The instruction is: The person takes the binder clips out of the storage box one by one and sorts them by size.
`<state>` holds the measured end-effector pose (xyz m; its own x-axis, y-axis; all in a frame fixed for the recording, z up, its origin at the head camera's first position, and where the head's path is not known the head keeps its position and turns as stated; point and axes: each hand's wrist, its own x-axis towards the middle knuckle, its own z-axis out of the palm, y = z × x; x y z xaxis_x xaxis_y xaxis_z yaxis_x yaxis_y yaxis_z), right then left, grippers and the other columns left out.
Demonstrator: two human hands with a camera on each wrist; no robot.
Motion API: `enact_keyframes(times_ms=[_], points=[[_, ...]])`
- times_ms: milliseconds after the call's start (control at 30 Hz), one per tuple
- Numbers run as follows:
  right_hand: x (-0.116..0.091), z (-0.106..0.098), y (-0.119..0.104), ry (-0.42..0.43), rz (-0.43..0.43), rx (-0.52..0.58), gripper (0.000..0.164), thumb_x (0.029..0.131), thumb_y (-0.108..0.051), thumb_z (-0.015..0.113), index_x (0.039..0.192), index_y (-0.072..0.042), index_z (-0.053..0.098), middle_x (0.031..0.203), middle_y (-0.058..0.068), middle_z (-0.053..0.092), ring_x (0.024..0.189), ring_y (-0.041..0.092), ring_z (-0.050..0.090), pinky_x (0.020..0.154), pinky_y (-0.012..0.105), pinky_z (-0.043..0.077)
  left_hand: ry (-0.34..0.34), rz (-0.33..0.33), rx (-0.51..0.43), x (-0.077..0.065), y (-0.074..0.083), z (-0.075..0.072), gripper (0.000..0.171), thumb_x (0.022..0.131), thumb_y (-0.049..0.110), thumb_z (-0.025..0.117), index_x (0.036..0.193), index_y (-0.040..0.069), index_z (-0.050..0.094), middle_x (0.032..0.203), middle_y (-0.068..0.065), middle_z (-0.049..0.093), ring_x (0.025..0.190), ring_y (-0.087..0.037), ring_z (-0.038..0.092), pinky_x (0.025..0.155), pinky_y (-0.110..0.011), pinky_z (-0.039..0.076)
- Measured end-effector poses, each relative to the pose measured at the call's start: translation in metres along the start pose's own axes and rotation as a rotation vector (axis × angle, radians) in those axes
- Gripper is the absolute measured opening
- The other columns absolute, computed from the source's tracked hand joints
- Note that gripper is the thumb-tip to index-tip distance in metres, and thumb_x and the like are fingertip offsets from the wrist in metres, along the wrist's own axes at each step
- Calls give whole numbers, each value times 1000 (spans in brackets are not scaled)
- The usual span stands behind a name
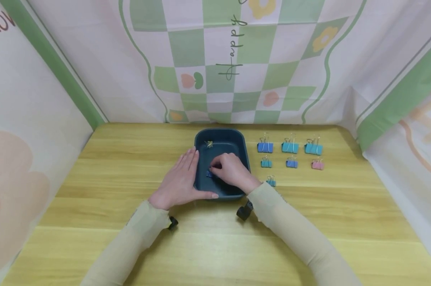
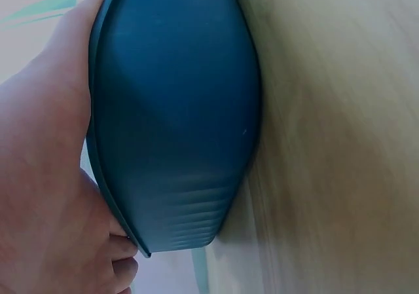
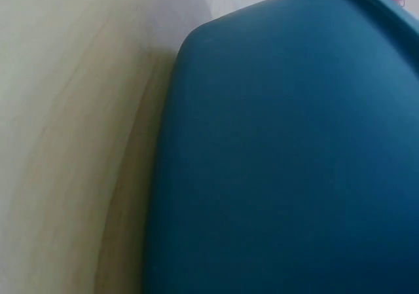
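Observation:
A dark blue tray [image 1: 220, 195] stands on the table, and its outer wall [image 2: 173, 110] fills much of the left wrist view. My left hand [image 1: 179, 180] rests on the tray's near left corner, fingers straight along the left rim and thumb along the front rim. Inside the tray, my right hand [image 1: 229, 169] has thumb and fingers together at a small blue binder clip [image 1: 209, 174], pinching it close over the tray floor. Farther back in the tray lies a small gold-coloured binder clip [image 1: 209, 144]. The right wrist view shows mostly the tray's side [image 3: 281, 150].
Right of the tray, binder clips stand in rows: a large blue one [image 1: 265, 147] and two large teal ones [image 1: 290, 147] at the back. In front are small teal, blue and pink clips [image 1: 317, 164]; another teal clip [image 1: 271, 182] sits nearest. A patterned curtain [image 1: 229, 95] hangs behind the table.

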<state>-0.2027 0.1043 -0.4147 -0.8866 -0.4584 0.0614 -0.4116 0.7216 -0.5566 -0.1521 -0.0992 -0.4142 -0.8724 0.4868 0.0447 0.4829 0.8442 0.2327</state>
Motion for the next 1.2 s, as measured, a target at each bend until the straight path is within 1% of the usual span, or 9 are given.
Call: enact_keyframes(times_ms=[100,200,467,633,800,900,1000,1100,1200], points=[[-1,0,0,-26,-15,-1,23,92,-17,78,111,-5,78,102,5,76,92,15,70,84,35,58,-4,-2,18,0,0,0,140,71,100,37,161,-3,8,168,-19,2,155,-26,-2,123,-36,3],[-2,0,-1,-47,6,-6,28,86,-18,83,111,-5,77,96,4,75,86,14,68,81,34,58,-10,-10,27,0,0,0,140,70,101,34,161,-2,7,168,-18,1,154,-26,-3,123,-36,3],[-1,-1,-2,-79,24,-46,17,83,-19,85,96,-9,81,88,0,73,77,12,64,75,32,57,4,-14,39,-1,1,0,140,70,101,33,161,-2,8,168,-18,2,154,-26,-3,123,-36,3],[-1,0,-2,-107,40,-45,16,81,-21,86,93,-11,81,84,-3,72,74,11,63,74,31,57,-1,-18,31,-1,2,0,140,71,101,35,161,-2,8,168,-18,2,154,-25,-4,123,-36,2],[0,2,-1,-120,37,-75,17,80,-22,87,91,-12,80,83,-4,72,71,10,64,72,30,57,-1,-16,28,-1,2,0,139,71,100,36,161,-3,9,168,-18,2,154,-25,-3,123,-36,3],[-1,0,-1,-96,14,-80,18,79,-24,88,90,-12,80,81,-5,71,71,9,63,70,30,57,-4,-18,27,0,2,0,139,71,100,36,161,-2,7,168,-18,1,154,-25,-4,123,-36,2],[-2,-5,-1,-47,-30,-67,19,78,-22,88,90,-10,79,81,-4,70,71,9,63,69,29,57,-11,-20,23,0,2,0,140,71,100,36,161,-2,6,169,-17,0,154,-25,-5,123,-36,2],[-6,-17,0,22,-72,-41,18,77,-17,87,91,-9,78,83,-3,71,73,10,64,69,29,57,-12,-22,13,-1,3,0,140,70,100,37,161,-2,6,169,-17,-1,154,-25,-4,123,-36,2],[-12,-32,1,85,-87,11,17,77,-12,86,91,-8,77,86,-1,70,76,11,65,70,31,58,-15,-30,7,-1,4,0,141,70,101,36,162,-1,6,169,-16,-1,154,-25,-4,123,-36,2]])
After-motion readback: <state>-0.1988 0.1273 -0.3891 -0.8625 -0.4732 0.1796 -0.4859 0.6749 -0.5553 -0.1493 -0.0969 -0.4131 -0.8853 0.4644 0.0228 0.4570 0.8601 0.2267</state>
